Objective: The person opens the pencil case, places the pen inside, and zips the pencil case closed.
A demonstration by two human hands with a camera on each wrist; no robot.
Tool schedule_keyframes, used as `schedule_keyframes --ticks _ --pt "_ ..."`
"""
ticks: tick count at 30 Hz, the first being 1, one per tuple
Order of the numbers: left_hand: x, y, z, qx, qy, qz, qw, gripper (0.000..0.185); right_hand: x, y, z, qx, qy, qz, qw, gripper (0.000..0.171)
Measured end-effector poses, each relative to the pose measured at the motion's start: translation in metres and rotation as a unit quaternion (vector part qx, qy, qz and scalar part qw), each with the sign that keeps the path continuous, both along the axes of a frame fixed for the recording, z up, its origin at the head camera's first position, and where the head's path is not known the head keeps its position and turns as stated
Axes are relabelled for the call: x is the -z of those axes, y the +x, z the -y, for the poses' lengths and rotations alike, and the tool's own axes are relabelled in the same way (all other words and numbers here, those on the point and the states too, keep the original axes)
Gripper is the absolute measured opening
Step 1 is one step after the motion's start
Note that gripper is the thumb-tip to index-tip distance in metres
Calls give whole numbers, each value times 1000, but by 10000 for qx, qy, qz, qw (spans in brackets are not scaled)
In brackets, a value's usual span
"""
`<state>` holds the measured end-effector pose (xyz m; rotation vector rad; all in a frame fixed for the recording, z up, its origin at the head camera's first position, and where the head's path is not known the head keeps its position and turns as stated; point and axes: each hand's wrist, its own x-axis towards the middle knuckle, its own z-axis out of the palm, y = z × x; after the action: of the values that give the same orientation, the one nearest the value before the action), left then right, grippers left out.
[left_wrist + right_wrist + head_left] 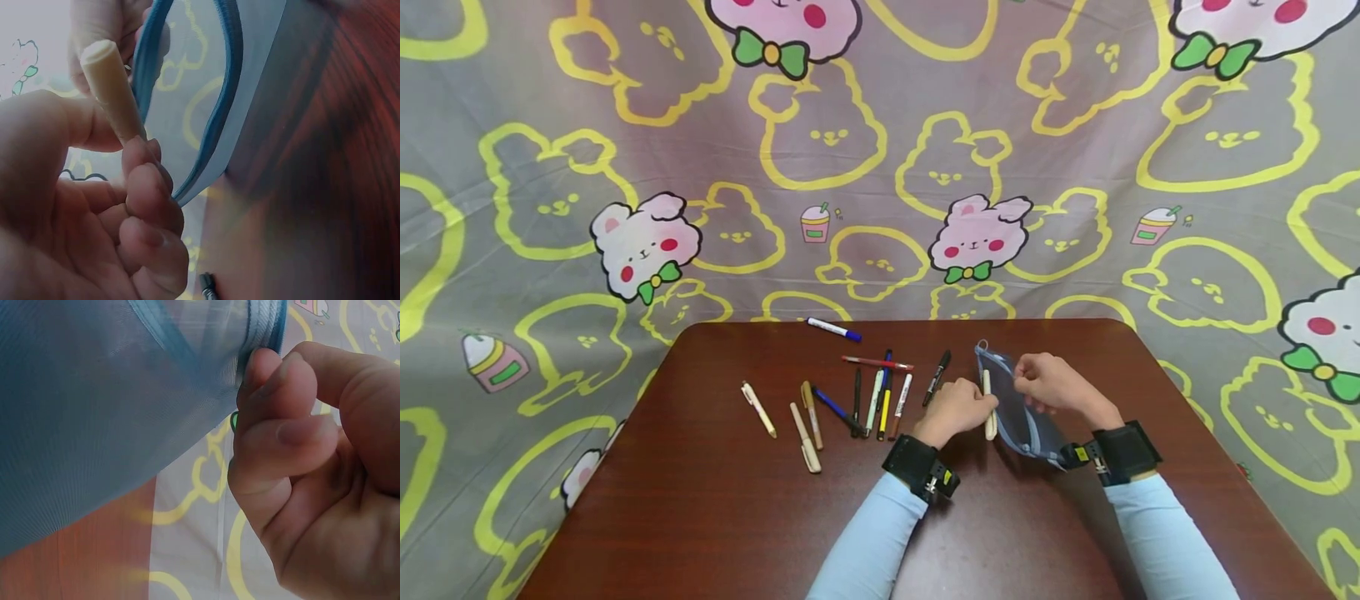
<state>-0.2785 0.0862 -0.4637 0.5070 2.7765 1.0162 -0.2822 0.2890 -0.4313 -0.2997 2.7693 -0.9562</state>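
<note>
On the counter [715, 500], near its right edge, the right hand [1056, 385] pinches the rim of a blue mesh pouch [1018, 417], holding its mouth agape. The left hand [958, 408] has its grip clamped round a beige pen [988, 404] beside that mouth. This looks like the loading step: the pen likely needs tipping into the gap, with more pens [857, 392] lying loose toward the far edge.

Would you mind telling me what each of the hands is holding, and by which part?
The left hand grips a cream pen around its lower barrel. The right hand pinches the blue mesh pencil pouch by its zippered rim.
</note>
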Motion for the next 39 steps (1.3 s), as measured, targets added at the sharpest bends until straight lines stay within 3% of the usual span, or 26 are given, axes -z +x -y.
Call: schedule_keyframes --ticks 5,17,24,32,39 --pt "6 -2 -8 -19 38 95 9999 47 3 2 3 -6 -90 7 10000 6" --pt "8 -8 -14 -509 -14 -75 9987 47 6 2 8 86 -249 -30 9996 7" --pt "11 -10 -19 -556 -47 -366 9978 55 5 3 7 73 -382 2 9992 6" --pt "8 -11 -8 -993 186 -791 9917 43 10 4 4 182 -634 34 9978 7" --pt "11 -20 16 -1325 446 -1067 9844 26 8 2 5 216 -639 12 9977 8"
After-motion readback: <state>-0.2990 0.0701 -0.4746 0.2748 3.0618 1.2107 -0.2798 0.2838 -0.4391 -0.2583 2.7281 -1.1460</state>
